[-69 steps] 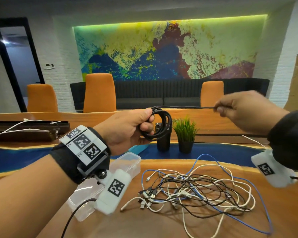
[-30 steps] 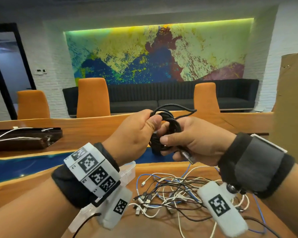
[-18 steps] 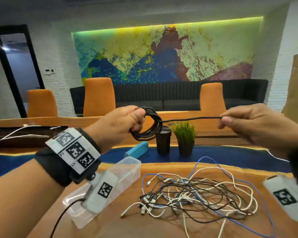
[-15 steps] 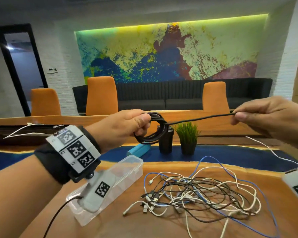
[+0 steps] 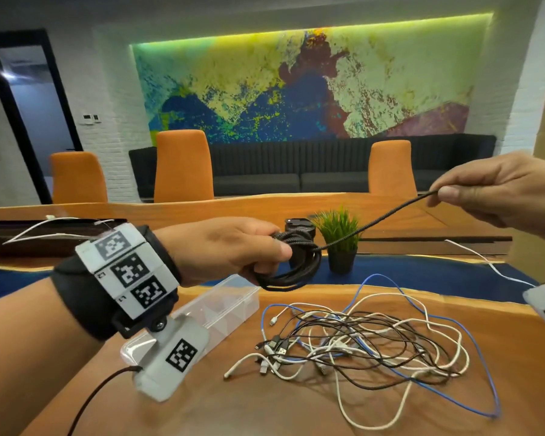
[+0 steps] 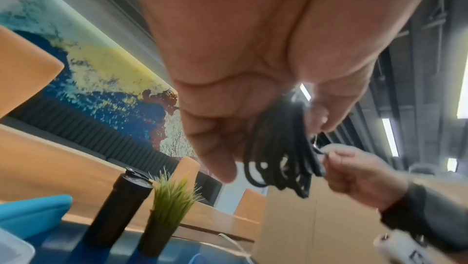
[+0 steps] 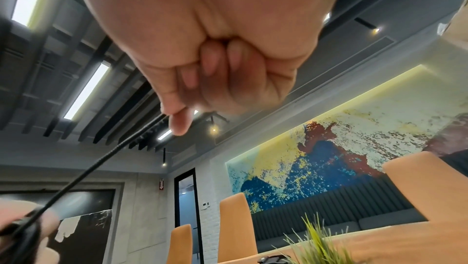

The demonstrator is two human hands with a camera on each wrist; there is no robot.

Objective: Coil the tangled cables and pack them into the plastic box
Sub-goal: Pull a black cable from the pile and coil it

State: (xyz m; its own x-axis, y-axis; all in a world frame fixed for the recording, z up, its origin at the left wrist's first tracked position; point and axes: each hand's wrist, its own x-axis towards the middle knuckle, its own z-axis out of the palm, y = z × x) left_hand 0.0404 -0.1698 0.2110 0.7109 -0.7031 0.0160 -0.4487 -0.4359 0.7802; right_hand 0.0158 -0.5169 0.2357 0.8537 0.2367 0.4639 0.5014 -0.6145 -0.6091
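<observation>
My left hand (image 5: pixel 258 250) grips a coiled black braided cable (image 5: pixel 291 272) in the air above the table; the same coil (image 6: pixel 281 158) hangs from thumb and fingers in the left wrist view. Its free end runs taut up and right to my right hand (image 5: pixel 441 195), which pinches it between thumb and forefinger (image 7: pixel 174 116). Below lies a tangled pile of white, black and blue cables (image 5: pixel 359 341) on the wooden table. The clear plastic box (image 5: pixel 230 300) sits open, left of the pile, partly hidden by my left wrist camera.
A black bottle (image 5: pixel 296 228) and a small potted plant (image 5: pixel 340 243) stand behind the coil. A blue object (image 6: pixel 33 212) lies near the box. A white cable (image 5: pixel 485 262) trails at the right. Orange chairs (image 5: pixel 183 165) and a dark sofa stand beyond the table.
The right hand went back to the coil, then pulled away up and right, drawing the free end taut. The left hand with the coil sank a little.
</observation>
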